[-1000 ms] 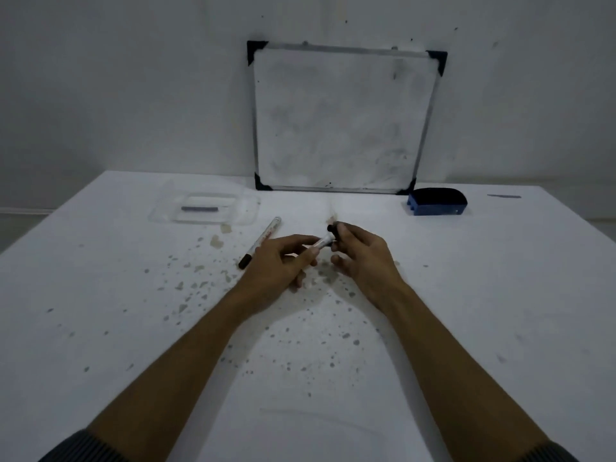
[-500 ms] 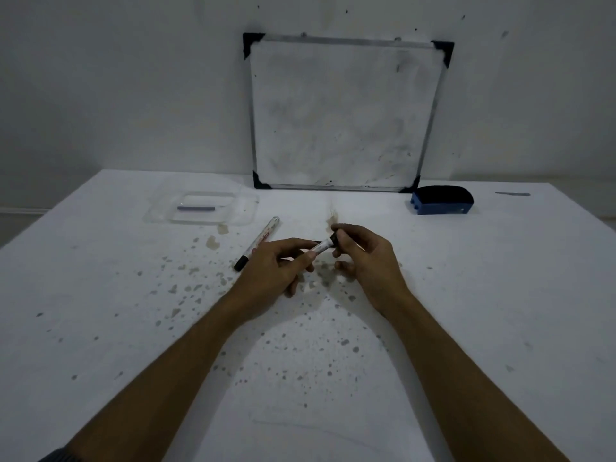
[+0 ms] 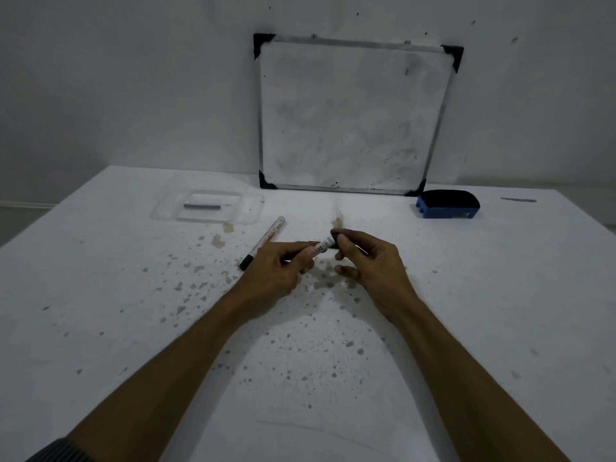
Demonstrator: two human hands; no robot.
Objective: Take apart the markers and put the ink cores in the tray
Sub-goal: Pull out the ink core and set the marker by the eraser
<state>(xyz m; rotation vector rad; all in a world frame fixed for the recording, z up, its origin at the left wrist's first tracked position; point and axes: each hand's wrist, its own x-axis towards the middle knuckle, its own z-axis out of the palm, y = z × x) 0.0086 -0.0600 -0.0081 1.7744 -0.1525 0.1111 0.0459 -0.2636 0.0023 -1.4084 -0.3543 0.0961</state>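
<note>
Both my hands hold one white marker (image 3: 324, 245) just above the table's middle. My left hand (image 3: 278, 270) grips its barrel, most of which is hidden in the fist. My right hand (image 3: 370, 258) pinches the marker's black end between thumb and fingertips. A second white marker (image 3: 265, 241) with a black cap lies on the table just left of my left hand. A clear plastic tray (image 3: 166, 213) sits at the back left, with one dark ink core (image 3: 202, 206) lying in it.
A small whiteboard (image 3: 353, 115) leans against the wall at the back. A blue eraser (image 3: 447, 204) sits to its right. The white table (image 3: 100, 328) is speckled with grey stains; a brown stain (image 3: 339, 222) lies just beyond my hands.
My hands stay together on the marker in the same place. The right fingers have shifted slightly on the black end. The view has tilted a little.
</note>
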